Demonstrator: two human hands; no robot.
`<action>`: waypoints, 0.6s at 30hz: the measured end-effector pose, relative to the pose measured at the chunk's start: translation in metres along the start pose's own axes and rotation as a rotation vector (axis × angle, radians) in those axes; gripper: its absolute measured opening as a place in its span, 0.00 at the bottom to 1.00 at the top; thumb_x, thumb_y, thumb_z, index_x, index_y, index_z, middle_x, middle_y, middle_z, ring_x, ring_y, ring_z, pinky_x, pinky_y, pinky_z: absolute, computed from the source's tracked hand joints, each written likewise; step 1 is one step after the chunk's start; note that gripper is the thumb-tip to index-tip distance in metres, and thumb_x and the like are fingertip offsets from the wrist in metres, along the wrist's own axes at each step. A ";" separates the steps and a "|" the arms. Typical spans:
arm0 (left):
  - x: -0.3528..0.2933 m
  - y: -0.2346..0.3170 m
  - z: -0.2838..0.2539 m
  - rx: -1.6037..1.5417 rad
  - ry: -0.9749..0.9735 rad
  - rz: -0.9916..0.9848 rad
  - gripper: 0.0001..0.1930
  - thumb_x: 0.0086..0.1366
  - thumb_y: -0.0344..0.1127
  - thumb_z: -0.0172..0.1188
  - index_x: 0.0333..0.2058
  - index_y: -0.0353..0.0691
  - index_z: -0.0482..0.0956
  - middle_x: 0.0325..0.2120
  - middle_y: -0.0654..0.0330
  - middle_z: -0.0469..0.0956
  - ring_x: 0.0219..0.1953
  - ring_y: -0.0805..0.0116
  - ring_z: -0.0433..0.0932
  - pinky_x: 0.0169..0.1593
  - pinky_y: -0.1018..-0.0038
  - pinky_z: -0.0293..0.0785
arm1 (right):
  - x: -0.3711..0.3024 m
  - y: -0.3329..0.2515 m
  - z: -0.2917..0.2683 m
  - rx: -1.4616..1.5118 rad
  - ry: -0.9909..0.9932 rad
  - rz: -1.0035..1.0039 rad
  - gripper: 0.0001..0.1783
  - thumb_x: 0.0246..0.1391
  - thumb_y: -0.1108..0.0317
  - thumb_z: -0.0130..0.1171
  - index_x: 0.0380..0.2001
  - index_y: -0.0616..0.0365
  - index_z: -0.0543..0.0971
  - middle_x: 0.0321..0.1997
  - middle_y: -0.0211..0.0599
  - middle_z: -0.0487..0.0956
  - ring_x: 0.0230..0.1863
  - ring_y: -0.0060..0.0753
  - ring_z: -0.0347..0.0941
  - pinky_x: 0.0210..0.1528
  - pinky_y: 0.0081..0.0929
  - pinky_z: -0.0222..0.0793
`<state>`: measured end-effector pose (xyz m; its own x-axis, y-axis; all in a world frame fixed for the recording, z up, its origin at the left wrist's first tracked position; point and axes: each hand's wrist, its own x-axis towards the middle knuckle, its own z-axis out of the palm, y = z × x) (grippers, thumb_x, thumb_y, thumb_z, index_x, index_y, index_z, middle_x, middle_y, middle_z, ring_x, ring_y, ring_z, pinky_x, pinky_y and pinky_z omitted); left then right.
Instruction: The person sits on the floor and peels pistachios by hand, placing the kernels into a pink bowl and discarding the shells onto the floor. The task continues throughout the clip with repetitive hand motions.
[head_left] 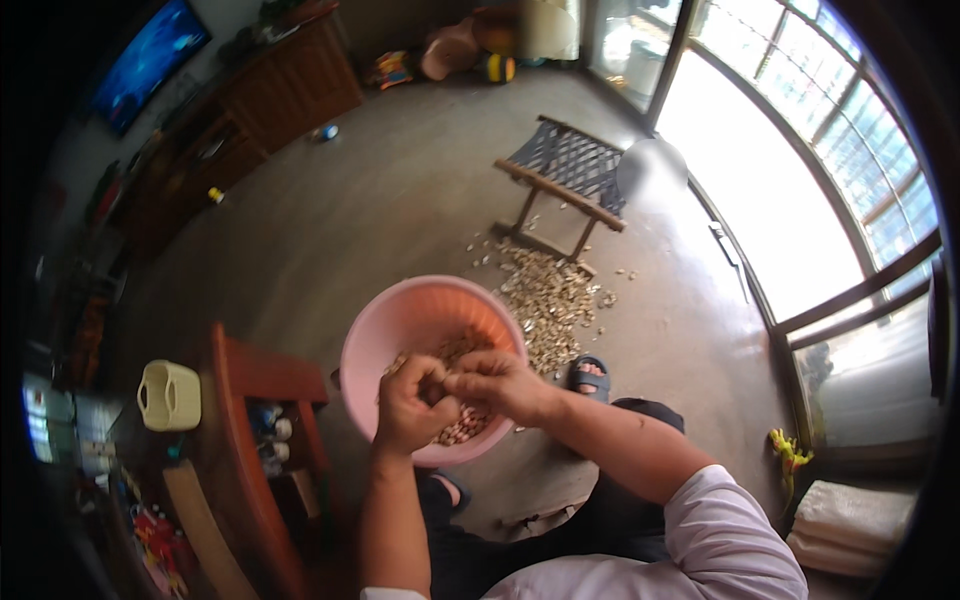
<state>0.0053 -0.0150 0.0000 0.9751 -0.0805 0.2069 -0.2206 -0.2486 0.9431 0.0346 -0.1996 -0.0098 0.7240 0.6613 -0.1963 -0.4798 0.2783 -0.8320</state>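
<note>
Both hands meet over a round pink plastic basin [365,345]. My left hand [412,408] is curled closed, thumb side toward the right hand. My right hand [503,384] pinches with its fingertips against the left one's thumb and fingers. Whatever sits between the fingers is too small and covered to make out. Under the hands, reddish peanut kernels [463,426] lie in the near part of the basin. Browner pieces, perhaps unshelled peanuts, show farther back, partly covered by the hands. Just right of the basin, a heap of pale peanut shells [548,308] spreads over the floor.
A low wooden stool with a woven seat [575,165] stands beyond the shells. Left of the basin is a reddish wooden table [245,420], with a cream plastic basket [170,397] beside it. My sandalled foot [590,378] rests by the heap. Bright glass doors line the right.
</note>
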 end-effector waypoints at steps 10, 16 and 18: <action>0.001 0.005 0.007 -0.082 0.008 0.036 0.10 0.52 0.20 0.64 0.28 0.39 0.70 0.18 0.75 0.67 0.21 0.88 0.60 0.25 0.85 0.57 | -0.001 -0.007 -0.004 -0.107 0.001 -0.002 0.12 0.67 0.62 0.59 0.32 0.58 0.80 0.27 0.19 0.73 0.29 0.11 0.64 0.30 0.16 0.61; 0.000 0.006 0.008 -0.064 0.007 0.008 0.12 0.51 0.20 0.64 0.28 0.40 0.70 0.18 0.75 0.64 0.21 0.88 0.58 0.24 0.84 0.57 | 0.000 0.003 0.002 0.114 0.061 0.066 0.11 0.67 0.63 0.57 0.32 0.57 0.80 0.26 0.20 0.73 0.25 0.13 0.62 0.28 0.15 0.58; 0.000 0.006 0.008 -0.071 0.003 0.001 0.12 0.50 0.19 0.63 0.28 0.40 0.69 0.18 0.76 0.63 0.21 0.89 0.57 0.25 0.85 0.56 | 0.000 0.003 0.004 0.171 0.075 0.102 0.11 0.67 0.63 0.57 0.32 0.57 0.80 0.26 0.21 0.73 0.25 0.13 0.63 0.28 0.15 0.58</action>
<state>0.0040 -0.0240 0.0033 0.9749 -0.0775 0.2087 -0.2195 -0.1792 0.9590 0.0312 -0.1963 -0.0104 0.6995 0.6398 -0.3185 -0.6248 0.3311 -0.7071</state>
